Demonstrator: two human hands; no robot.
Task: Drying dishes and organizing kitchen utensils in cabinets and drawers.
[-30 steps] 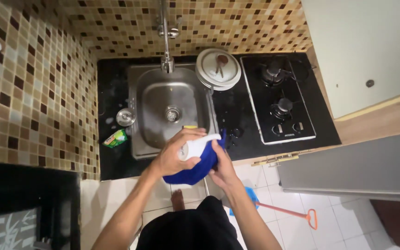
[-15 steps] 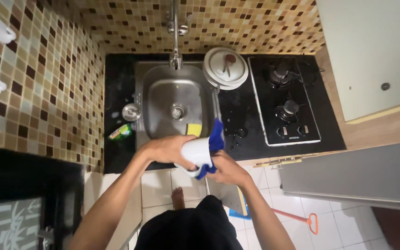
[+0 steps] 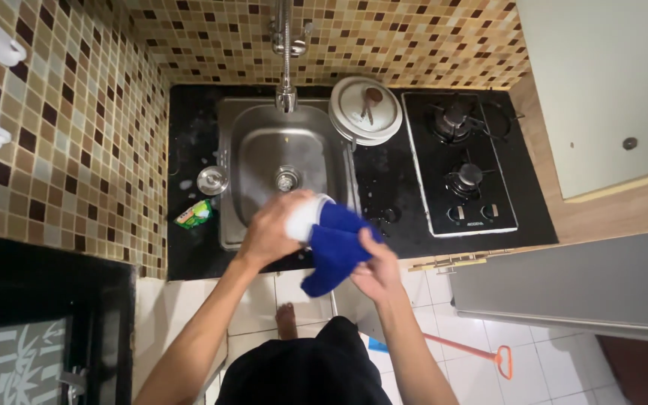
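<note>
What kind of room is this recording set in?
Most likely a small home kitchen: a stainless steel sink under a tap, a two-burner gas hob set in a black counter, and a mosaic-tiled wall.

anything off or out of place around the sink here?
Nothing broken or spilled. Small oddities: a green packet lies crumpled on the black counter left of the sink, and the stacked plates overhang the sink's right rim. Left hand holds a white cup; right hand holds a blue cloth.
</note>
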